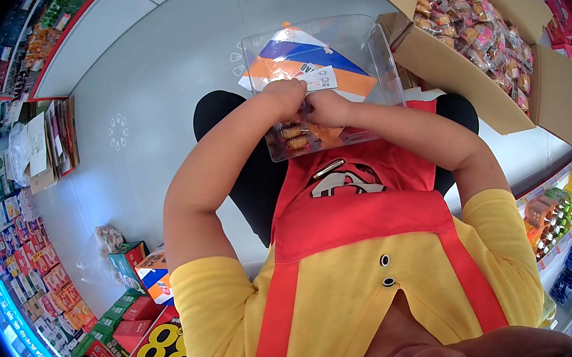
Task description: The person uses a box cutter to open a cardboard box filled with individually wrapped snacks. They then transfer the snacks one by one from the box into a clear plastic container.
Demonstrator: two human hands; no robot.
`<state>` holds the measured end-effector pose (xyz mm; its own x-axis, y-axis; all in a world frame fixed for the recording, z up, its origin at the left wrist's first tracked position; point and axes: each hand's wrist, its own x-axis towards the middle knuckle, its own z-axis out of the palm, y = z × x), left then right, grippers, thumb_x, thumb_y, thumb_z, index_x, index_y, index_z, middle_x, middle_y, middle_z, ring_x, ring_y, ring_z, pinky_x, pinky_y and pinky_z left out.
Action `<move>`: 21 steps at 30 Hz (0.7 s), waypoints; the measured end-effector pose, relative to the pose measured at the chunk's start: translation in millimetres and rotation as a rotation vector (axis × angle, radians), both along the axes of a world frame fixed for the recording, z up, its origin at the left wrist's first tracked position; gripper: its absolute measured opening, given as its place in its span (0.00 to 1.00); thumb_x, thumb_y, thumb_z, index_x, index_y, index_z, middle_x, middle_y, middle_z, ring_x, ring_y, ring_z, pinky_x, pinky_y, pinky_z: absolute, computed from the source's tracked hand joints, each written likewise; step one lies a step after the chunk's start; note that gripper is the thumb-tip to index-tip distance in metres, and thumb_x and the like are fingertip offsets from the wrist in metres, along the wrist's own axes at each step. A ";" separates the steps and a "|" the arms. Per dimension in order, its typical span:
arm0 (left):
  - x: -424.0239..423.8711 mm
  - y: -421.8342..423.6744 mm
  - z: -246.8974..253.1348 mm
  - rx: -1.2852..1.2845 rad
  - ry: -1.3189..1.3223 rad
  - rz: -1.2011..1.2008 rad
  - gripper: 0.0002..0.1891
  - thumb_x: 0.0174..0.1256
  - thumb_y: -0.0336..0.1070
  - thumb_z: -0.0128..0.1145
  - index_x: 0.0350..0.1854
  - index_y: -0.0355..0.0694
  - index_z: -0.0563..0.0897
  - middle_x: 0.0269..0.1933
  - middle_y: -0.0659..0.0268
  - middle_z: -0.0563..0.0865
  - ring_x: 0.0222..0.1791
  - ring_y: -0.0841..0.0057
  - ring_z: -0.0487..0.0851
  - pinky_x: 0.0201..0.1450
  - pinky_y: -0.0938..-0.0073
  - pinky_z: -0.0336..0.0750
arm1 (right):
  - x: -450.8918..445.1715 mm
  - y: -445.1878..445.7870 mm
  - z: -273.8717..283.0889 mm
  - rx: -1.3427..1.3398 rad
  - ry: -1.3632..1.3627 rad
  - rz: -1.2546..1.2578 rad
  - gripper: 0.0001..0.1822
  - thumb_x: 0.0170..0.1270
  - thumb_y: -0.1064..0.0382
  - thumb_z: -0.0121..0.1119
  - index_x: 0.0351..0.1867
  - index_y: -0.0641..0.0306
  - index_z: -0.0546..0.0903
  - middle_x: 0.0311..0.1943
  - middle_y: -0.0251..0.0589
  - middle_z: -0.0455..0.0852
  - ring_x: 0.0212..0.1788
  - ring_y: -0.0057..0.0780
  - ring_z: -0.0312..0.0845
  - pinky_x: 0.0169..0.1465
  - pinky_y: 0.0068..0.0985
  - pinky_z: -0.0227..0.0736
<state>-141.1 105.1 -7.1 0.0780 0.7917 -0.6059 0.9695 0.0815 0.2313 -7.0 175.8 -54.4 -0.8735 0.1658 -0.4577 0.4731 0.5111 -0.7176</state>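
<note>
My left hand [287,97] and my right hand [329,108] are close together over a clear plastic bin [395,71] in front of my knees. Both have curled fingers; what lies between them is mostly hidden. A white printed paper slip [321,79] sticks out beside my left fingers, and I cannot tell whether they grip it. Small wrapped cakes [295,137] lie at the bin's near left corner, below my hands. Through the clear plastic shows an orange, blue and white printed carton [339,65]; whether it is inside or beneath the bin is unclear.
An open cardboard box [470,67] full of wrapped cakes [481,21] stands at the right. Flattened cardboard [54,142] leans at the left. Stocked shelves [32,247] line the left, with bottles [563,208] shelved at lower right. Cartons [136,314] stand near my left elbow.
</note>
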 end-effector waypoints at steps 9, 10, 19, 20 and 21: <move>2.8 6.2 -0.3 -0.062 0.044 0.007 0.24 0.49 0.41 0.69 0.44 0.33 0.76 0.39 0.49 0.85 0.42 0.52 0.84 0.44 0.57 0.78 | 3.5 2.4 -4.8 0.103 0.111 0.180 0.19 0.54 0.55 0.64 0.41 0.68 0.83 0.36 0.57 0.85 0.41 0.50 0.82 0.47 0.39 0.75; 0.4 1.0 -3.1 -0.049 0.000 0.023 0.25 0.50 0.44 0.69 0.44 0.32 0.76 0.39 0.48 0.85 0.43 0.52 0.84 0.44 0.57 0.78 | 5.8 3.1 -1.9 0.135 0.073 0.237 0.17 0.54 0.56 0.64 0.41 0.66 0.83 0.36 0.55 0.85 0.41 0.50 0.82 0.47 0.38 0.75; 8.8 -0.4 11.7 -0.090 0.074 0.028 0.33 0.51 0.48 0.68 0.55 0.32 0.71 0.50 0.50 0.81 0.52 0.55 0.80 0.52 0.59 0.75 | 97.1 180.6 166.3 0.704 0.578 -0.647 0.13 0.65 0.61 0.57 0.47 0.65 0.81 0.39 0.47 0.85 0.37 0.35 0.83 0.43 0.30 0.78; 9.5 3.3 15.1 -0.107 0.079 0.012 0.33 0.50 0.48 0.68 0.54 0.32 0.71 0.50 0.50 0.81 0.52 0.56 0.80 0.53 0.59 0.75 | 113.5 219.2 165.5 0.834 0.509 -0.647 0.15 0.62 0.59 0.59 0.46 0.66 0.81 0.41 0.51 0.84 0.41 0.41 0.82 0.46 0.33 0.76; 8.7 2.0 14.8 -0.056 0.044 0.022 0.33 0.50 0.48 0.68 0.55 0.32 0.72 0.50 0.51 0.81 0.52 0.56 0.80 0.53 0.59 0.75 | 126.4 245.5 165.2 0.959 0.441 -0.639 0.17 0.60 0.57 0.60 0.44 0.68 0.81 0.43 0.55 0.83 0.44 0.47 0.82 0.50 0.37 0.75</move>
